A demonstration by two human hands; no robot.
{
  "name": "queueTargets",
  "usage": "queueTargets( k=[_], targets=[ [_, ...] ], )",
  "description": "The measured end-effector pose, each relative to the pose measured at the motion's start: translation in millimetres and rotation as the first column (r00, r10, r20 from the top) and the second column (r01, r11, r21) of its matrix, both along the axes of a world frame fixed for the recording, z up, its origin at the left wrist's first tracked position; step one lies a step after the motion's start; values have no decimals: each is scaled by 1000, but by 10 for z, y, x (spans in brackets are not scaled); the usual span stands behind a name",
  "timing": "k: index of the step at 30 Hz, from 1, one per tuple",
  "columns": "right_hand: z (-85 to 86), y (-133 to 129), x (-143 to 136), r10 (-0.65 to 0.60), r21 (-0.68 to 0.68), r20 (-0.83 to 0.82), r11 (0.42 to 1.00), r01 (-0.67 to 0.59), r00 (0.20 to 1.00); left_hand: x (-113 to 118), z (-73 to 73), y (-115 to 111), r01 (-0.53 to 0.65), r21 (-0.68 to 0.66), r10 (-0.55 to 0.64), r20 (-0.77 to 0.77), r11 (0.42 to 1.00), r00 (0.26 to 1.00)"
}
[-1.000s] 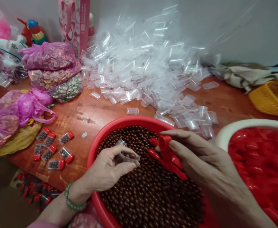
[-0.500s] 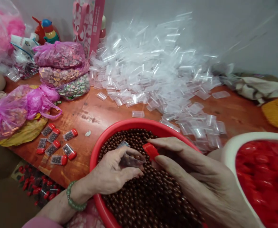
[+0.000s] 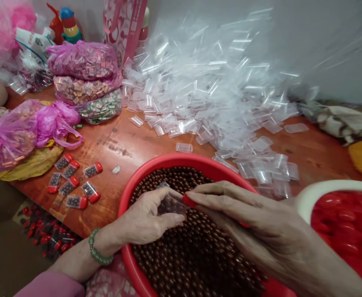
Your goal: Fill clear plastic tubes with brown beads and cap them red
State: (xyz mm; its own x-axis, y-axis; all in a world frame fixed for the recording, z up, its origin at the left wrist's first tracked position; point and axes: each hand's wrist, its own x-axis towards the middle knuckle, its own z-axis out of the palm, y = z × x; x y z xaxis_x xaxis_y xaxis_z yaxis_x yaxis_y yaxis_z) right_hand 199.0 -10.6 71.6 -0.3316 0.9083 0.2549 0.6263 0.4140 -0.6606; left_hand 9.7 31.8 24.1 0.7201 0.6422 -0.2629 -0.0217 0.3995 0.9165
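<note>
Over a red basin (image 3: 125, 194) full of shiny brown balls (image 3: 181, 264), my left hand (image 3: 152, 218) grips a small clear plastic case (image 3: 170, 205) with brown balls inside. A green bead bracelet (image 3: 96, 249) circles that wrist. My right hand (image 3: 245, 218) pinches a red cap (image 3: 188, 201) against the case's open end; the fingers partly cover the cap, and I cannot tell how far it is seated. Left of the basin lie several filled, red-capped cases (image 3: 91, 192) on the wooden table (image 3: 112, 144).
Clear empty cases (image 3: 199, 95) form a large heap against the wall. A white tub (image 3: 304, 202) of red caps stands at the right. Stacked pink bags (image 3: 84, 62) sit back left. Below the table's left edge, a box (image 3: 1, 222) holds more capped cases.
My right hand has brought the red cap leftward from just beside the case to its open end. The view has shifted slightly.
</note>
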Motion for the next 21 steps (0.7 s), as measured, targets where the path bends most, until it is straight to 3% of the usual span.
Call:
queueTargets(
  k=[5,10,17,21],
  targets=[
    [45,-59,206,107,-127,89,987,-95,990,-9,-9,-6,132,152,-115,-119,980,986],
    [-7,-95,375,6,-95,51,995,-2,999,-5,-3,5,92,102,-85,-66,991,994],
    [90,50,105,47,-87,28,995,-44,999,-12,-43,12,88,84,-86,-26,993,996],
    [113,30,165,77,-142,73,988,-66,994,-21,-38,28,99,80,-95,-48,992,994]
  ],
)
